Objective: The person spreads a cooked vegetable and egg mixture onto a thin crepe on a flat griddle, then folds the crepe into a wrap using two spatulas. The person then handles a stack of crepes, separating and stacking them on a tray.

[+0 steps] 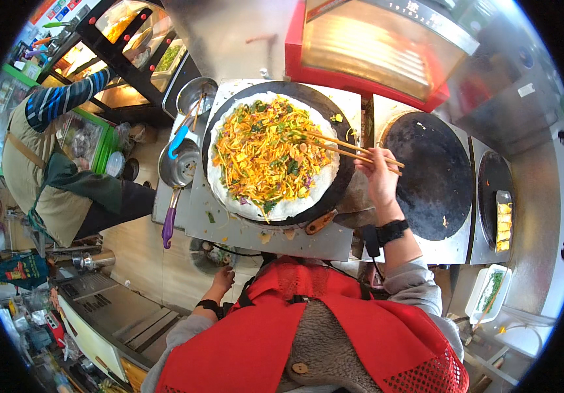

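Long wooden chopsticks (341, 145) are gripped in my right hand (381, 178), their tips in the shredded vegetable filling (265, 154). That filling, orange, yellow and green with some purple, is spread over a large round white flatbread (221, 190). The flatbread lies on a dark round griddle (342, 177) and leaves its rim bare. A wooden handle (321, 223) sticks out at the griddle's near edge. Down beside my red apron (229, 350), my left hand (221, 283) hangs low and away from the food, its fingers curled with nothing seen in them.
At right are a second griddle (429, 177) and a tray of yellow rolls (504, 223). Pans, one with a purple handle (169, 226), stand left of the flatbread. A red-framed lit cabinet (367, 52) is behind. Another person (39, 177) works at far left. A white tub (479, 301) holds chopped greens.
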A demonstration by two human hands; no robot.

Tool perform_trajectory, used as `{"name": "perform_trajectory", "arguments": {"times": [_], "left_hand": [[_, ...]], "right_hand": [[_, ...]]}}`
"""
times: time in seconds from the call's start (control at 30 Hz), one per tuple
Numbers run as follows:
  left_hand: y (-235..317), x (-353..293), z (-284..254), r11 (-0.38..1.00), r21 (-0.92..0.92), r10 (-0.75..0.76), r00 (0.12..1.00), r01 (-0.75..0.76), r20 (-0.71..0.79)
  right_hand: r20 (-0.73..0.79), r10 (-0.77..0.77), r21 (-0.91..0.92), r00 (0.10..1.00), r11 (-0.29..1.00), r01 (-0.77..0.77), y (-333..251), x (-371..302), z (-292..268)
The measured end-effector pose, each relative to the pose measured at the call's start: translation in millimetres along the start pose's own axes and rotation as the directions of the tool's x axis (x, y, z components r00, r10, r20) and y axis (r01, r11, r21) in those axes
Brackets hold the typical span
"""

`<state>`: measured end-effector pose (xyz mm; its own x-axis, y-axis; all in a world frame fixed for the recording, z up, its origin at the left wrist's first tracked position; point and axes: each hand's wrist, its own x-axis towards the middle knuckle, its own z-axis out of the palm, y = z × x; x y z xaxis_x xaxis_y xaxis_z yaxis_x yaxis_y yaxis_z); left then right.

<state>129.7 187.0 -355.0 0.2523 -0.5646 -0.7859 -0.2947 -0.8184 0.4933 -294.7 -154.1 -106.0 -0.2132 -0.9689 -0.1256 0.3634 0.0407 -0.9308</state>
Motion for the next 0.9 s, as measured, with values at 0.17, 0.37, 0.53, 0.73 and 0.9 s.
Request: {"name": "perform_trajectory", "arguments": {"times": [0.17, 0.37, 0.53, 0.73, 0.9], "left_hand": [[-26, -11, 14, 0.988, 0.033, -0.15, 0.988, 0.148, 0.047], [-46, -5, 24, 0.982, 0.008, -0.189, 0.981, 0.189, 0.032], [-5, -22, 37, 0.996, -0.058, -0.071, 0.997, 0.072, 0.024], [19, -33, 42, 0.998, -0.003, -0.07, 0.997, 0.07, 0.025], [10, -35, 39, 0.995, -0.062, -0.081, 0.997, 0.082, 0.011]], "right_hand": [[0.033, 0.057, 0.113, 0.998, 0.992, -0.06, 5, 9, -2], [-0.037, 0.039, 0.208, 0.999, 0.978, -0.03, 24, 23, -3], [0.016, 0.04, 0.236, 0.999, 0.971, -0.043, 17, -9, -45], [0.011, 0.105, 0.123, 0.994, 0.987, -0.106, -1, -37, -62], [0.081, 0.111, 0.067, 0.99, 0.991, -0.117, -12, -53, -65]]}}
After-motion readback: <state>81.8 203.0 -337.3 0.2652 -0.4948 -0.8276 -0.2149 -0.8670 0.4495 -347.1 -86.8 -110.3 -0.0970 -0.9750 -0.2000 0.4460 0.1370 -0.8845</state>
